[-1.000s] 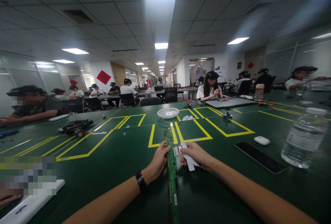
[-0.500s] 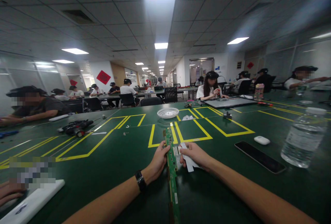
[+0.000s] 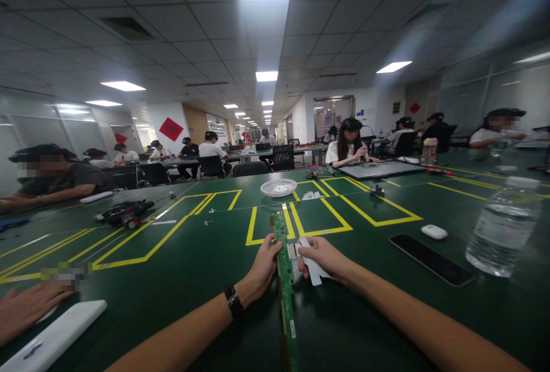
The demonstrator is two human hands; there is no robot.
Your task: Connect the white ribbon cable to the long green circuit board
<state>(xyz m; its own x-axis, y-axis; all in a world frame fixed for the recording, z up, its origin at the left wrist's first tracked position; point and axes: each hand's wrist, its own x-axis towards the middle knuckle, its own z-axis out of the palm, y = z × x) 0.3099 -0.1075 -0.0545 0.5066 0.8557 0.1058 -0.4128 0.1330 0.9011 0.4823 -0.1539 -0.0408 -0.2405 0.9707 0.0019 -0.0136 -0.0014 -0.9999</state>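
A long narrow green circuit board (image 3: 287, 303) lies on the dark green table, running from the near edge away from me. My left hand (image 3: 263, 269) grips its left edge, fingers curled over the board; a black watch sits on that wrist. On the board's right side, my right hand (image 3: 323, 257) is closed on a white paper strip (image 3: 313, 270), which it holds against the board.
A black phone (image 3: 431, 260), a white case (image 3: 434, 232) and a water bottle (image 3: 502, 228) lie to the right. A white dish (image 3: 279, 187) stands beyond yellow tape lines. Black tools (image 3: 124, 211) lie left. Another person's hand (image 3: 26, 306) rests by a white slab (image 3: 51, 340). Seated people ring the tables.
My hands and the board have barely moved. At the lower left, another person's hand has come further into view beside the white slab.
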